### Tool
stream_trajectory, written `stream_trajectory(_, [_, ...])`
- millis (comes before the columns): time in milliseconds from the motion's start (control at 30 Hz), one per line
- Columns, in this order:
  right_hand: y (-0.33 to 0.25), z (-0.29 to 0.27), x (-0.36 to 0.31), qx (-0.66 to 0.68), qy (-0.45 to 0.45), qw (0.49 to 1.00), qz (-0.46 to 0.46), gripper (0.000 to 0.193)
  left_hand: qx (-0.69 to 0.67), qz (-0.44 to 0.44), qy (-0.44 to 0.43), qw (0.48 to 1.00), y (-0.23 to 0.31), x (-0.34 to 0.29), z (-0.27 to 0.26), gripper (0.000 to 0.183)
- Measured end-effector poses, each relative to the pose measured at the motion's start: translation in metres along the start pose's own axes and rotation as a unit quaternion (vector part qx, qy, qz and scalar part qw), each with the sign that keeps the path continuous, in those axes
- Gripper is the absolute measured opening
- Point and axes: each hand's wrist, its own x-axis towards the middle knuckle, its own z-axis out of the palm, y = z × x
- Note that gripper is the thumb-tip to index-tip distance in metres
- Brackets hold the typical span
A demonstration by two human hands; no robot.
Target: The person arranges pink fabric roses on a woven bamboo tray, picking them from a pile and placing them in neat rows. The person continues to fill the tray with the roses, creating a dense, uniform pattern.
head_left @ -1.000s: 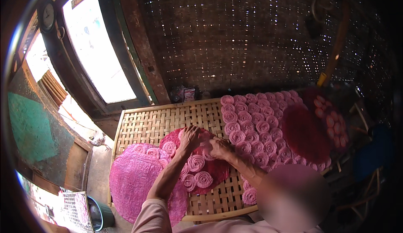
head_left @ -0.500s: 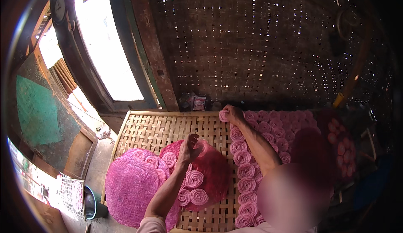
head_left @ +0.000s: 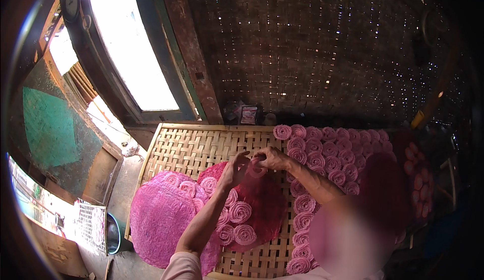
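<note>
Over the dark red round mesh sheet (head_left: 267, 214), my two hands meet at a pink spiral coil of thin strands (head_left: 257, 168). My right hand (head_left: 271, 158) grips its upper right side with the fingertips. Curled at its left side is my left hand (head_left: 235, 171), its fingers closed against the coil; their exact contact is partly hidden. Several coils (head_left: 240, 212) rest below my left forearm, partly on the red sheet. Right of my hands, rows of pink coils (head_left: 315, 160) cover the woven bamboo tray (head_left: 194, 144). The one at the upper left corner of the rows lies by the tray's far edge.
A bright pink round sheet (head_left: 164, 219) lies on the tray's left part, with coils near its upper edge. More coils sit at the far right (head_left: 416, 164). A dark bucket (head_left: 116, 234) and a white rack (head_left: 92, 227) stand at lower left. A woven wall (head_left: 302, 53) rises behind.
My right hand has let go of a coil at the tray's far edge and come back toward my left hand. Both hands are now at another coil. The whole view has shifted slightly.
</note>
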Motion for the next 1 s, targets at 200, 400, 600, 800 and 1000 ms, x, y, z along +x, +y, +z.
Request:
stream_trajectory(200, [0.024,-0.031,0.011,-0.001,-0.030,0.996,0.089,0.036,0.264,0.149,0.036,0.952,-0.008,-0.010,0.000,0.048])
stream_trajectory(400, [0.021,-0.055,0.018,0.037,-0.012,0.981,0.192,0.031,0.338,0.117,0.053,0.932,-0.003,-0.007,0.002,0.052])
stream_trajectory(600, [0.039,-0.074,0.042,0.127,0.127,0.970,0.163,0.027,0.370,0.102,0.030,0.923,0.006,-0.008,-0.001,0.039])
stream_trajectory(800, [0.044,-0.074,0.078,0.177,0.152,0.957,0.172,0.027,0.316,0.126,0.072,0.938,-0.001,-0.021,0.002,0.043])
stream_trajectory(1000, [0.061,-0.068,0.088,-0.108,0.186,0.969,0.119,0.028,0.319,0.083,0.124,0.936,0.001,-0.033,0.011,0.047])
